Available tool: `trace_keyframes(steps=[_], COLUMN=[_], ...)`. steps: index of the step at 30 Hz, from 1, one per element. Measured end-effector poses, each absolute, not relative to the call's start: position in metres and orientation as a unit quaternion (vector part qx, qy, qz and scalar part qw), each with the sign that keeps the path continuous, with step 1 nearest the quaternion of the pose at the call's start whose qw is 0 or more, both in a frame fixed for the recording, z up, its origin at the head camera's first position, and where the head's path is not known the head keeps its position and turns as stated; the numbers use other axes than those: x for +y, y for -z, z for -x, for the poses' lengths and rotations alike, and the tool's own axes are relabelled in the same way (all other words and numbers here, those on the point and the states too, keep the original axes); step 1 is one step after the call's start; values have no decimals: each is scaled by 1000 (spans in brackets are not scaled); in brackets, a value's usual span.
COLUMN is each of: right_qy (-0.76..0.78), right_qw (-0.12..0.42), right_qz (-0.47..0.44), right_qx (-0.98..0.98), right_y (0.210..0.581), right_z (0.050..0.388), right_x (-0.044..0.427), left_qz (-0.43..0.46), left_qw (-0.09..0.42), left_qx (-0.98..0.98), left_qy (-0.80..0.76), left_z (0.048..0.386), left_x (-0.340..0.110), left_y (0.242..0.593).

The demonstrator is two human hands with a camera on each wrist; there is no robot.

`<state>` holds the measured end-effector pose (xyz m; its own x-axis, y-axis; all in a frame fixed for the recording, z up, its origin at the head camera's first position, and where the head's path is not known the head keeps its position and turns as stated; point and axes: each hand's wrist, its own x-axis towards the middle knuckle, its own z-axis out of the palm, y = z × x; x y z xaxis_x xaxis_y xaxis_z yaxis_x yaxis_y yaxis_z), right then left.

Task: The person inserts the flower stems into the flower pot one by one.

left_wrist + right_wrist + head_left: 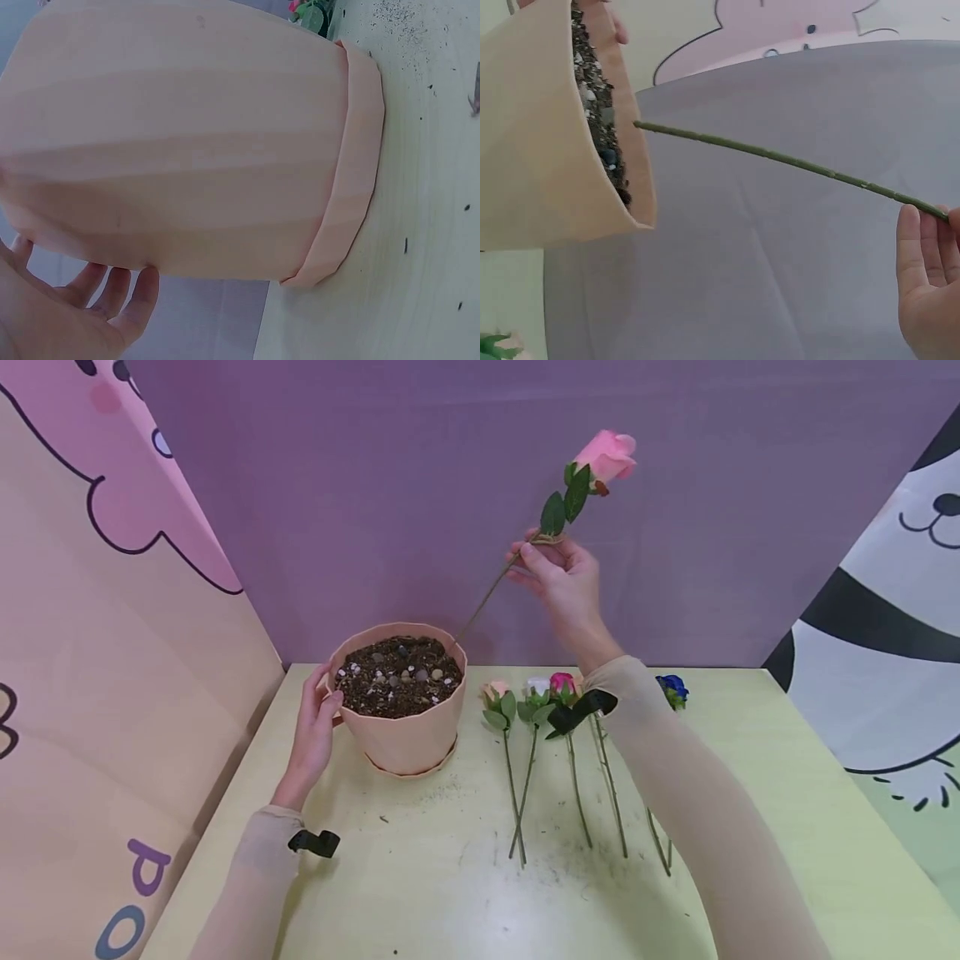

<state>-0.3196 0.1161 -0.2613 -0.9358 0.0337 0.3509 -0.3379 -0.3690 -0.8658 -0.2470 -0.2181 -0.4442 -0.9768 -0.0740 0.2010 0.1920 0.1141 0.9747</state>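
Note:
A pink rose on a long green stem is pinched high on the stem by my right hand, above and right of the pot. The stem's lower end reaches the pot's opening in the right wrist view, over the rim and above the soil. My left hand holds the left side of the peach-coloured pot, thumb at the rim. In the left wrist view the fingers touch the pot's wall. Dark soil with pebbles fills the pot, which stands upright on a saucer.
Right of the pot, several artificial flowers lie on the table: a peach one, a white one, a deep pink one and a blue one. Soil crumbs are scattered nearby. A purple backdrop stands behind.

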Motion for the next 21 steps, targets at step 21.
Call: trace_keyframes(steps=[21], right_qy=[-766], right_qw=[127], right_qz=[-144], right_qx=[-614], right_y=[289], right_z=[342], right_x=[47], left_qz=[43], left_qw=[109], left_qx=[-745], left_qy=[657], left_z=[245], left_x=[-220], left_y=[443])
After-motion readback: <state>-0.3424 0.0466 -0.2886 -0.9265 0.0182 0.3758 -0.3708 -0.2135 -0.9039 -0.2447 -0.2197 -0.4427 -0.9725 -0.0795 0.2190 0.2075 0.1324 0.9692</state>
